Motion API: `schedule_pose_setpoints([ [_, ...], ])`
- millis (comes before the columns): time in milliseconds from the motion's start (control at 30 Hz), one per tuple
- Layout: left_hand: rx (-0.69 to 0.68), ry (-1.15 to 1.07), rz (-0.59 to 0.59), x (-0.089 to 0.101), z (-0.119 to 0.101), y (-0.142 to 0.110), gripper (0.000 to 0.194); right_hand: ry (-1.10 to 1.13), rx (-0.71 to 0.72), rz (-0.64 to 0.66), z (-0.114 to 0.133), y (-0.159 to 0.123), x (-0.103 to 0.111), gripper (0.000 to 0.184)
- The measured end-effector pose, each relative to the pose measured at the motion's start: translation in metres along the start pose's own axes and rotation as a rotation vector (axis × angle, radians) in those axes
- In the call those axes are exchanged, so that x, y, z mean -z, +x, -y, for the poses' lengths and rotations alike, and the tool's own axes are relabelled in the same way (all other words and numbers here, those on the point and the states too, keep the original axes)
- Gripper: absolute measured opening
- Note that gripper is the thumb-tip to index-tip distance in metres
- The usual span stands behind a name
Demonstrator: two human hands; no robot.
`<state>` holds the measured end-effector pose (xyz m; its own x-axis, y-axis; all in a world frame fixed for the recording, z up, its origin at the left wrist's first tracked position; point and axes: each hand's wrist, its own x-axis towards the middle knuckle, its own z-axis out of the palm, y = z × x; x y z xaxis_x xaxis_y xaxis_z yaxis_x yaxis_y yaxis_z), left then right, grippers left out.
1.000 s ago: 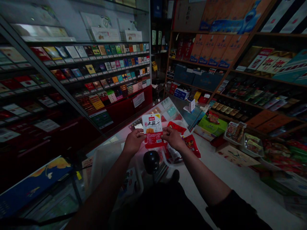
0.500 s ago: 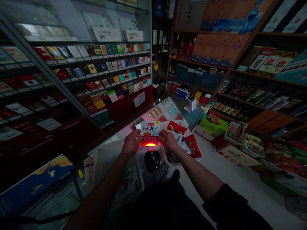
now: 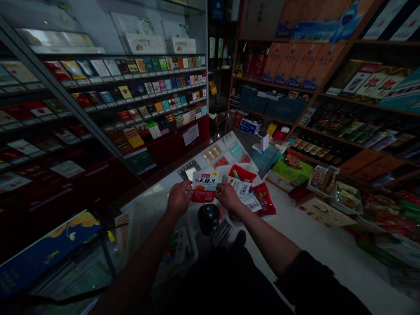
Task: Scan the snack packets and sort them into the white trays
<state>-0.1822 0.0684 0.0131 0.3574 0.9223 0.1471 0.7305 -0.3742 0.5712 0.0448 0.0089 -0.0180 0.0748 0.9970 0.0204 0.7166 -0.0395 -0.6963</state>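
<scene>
I hold a red and white snack packet (image 3: 204,186) between both hands above the glass counter (image 3: 226,151). My left hand (image 3: 179,199) pinches its left edge and my right hand (image 3: 227,196) pinches its right edge. The packet lies tilted back, nearly flat, with its printed face up. Just below it stands a black barcode scanner (image 3: 208,218). Right of my right hand lie several more packets, red ones (image 3: 264,197) and a white printed one (image 3: 244,192).
Shelves of cigarette packs (image 3: 138,92) fill the cabinet on the left. Wooden shelves with cartons and bottles (image 3: 315,113) line the right wall. Trays of packaged snacks (image 3: 331,183) stand on a low display at the right, beside a pale floor (image 3: 321,249).
The packet has been lowered and tilted flatter over the scanner. Half a second ago a red scanner glow lit its lower part; that glow is gone now.
</scene>
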Motion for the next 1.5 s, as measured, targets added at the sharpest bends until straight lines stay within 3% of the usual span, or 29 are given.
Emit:
schedule_pose_setpoints([
  [300, -0.003, -0.022, -0.034, 0.003, -0.002, -0.007, 0.034, 0.002, -0.006, -0.031, 0.009, -0.002, 0.005, 0.008],
  [500, 0.006, -0.067, -0.133, 0.025, -0.007, -0.016, 0.036, 0.11, 0.046, -0.084, 0.035, -0.004, 0.018, 0.01],
  [700, 0.182, -0.187, -0.194, 0.055, -0.008, -0.039, 0.039, 0.256, 0.116, -0.099, 0.066, -0.01, 0.018, 0.015],
  [900, 0.297, -0.177, -0.289, 0.08, 0.002, -0.074, 0.039, 0.382, 0.115, 0.008, 0.097, -0.022, -0.005, 0.02],
  [1067, 0.456, -0.15, -0.19, 0.088, 0.025, -0.112, 0.039, 0.349, 0.105, 0.081, 0.12, -0.043, -0.035, 0.018],
  [1300, 0.658, 0.065, -0.024, 0.075, 0.068, -0.166, 0.046, 0.161, 0.052, 0.366, 0.13, -0.066, -0.085, 0.015],
  [1500, 0.704, 0.072, 0.121, 0.059, 0.086, -0.187, 0.044, -0.045, 0.098, 0.578, 0.13, -0.072, -0.105, 0.015],
])
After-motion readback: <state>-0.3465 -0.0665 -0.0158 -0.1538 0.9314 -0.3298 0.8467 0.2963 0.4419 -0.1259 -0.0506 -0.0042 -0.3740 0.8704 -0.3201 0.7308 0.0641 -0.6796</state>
